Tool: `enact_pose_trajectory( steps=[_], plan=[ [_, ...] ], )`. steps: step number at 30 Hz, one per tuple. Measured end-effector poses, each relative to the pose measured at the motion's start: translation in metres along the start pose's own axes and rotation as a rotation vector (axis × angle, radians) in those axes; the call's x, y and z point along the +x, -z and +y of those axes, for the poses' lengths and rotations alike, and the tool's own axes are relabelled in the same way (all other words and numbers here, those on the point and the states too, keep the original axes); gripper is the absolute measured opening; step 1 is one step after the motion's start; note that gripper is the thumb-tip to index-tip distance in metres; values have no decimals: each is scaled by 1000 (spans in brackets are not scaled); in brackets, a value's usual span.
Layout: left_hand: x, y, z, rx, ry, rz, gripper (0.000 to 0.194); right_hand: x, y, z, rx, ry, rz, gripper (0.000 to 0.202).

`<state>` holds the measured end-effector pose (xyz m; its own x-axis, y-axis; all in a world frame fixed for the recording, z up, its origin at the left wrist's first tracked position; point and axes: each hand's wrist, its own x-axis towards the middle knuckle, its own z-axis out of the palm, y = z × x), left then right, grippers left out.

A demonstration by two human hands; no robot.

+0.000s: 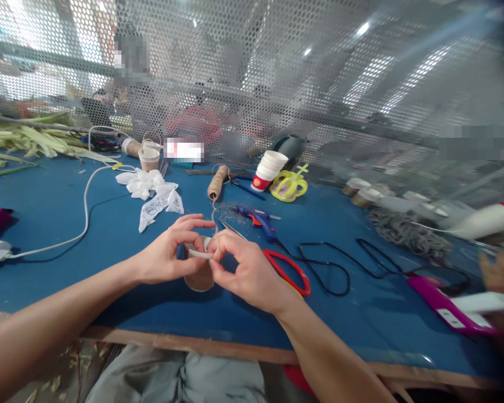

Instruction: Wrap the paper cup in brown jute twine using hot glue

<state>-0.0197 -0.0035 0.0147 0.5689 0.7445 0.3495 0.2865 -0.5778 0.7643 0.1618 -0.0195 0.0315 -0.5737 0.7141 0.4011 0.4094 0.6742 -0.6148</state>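
A small brown cup (pixel 199 280) with a white rim stands near the table's front edge, between my hands. My left hand (pixel 176 249) pinches the rim from the left, thumb outside and fingertips at the opening. On the right side of the rim, my right hand (pixel 239 263) has thumb and fingers closed on thin twine (pixel 214 211). That twine runs back to a twine spool (pixel 217 182) lying beyond the hands. Fingers partly hide the cup's rim and the twine's end.
Right of my hands lie a blue glue gun (pixel 258 219) with a black cord and red-handled scissors (pixel 288 272). Behind are stacked paper cups (pixel 269 169), a yellow crown-like piece (pixel 289 186) and white crumpled plastic (pixel 162 201). Another person's hand (pixel 502 271) shows at far right.
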Motion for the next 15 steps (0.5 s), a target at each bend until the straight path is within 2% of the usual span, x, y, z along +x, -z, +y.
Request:
enact_pose_trajectory(
  steps=[10,15],
  plan=[
    [-4,1,5,14,15,-2,8,1,0,-1,-7,16,-9,18],
    [-2,2,1,-81,112,29,7,3,3,3,-7,-31,107,10]
  ],
)
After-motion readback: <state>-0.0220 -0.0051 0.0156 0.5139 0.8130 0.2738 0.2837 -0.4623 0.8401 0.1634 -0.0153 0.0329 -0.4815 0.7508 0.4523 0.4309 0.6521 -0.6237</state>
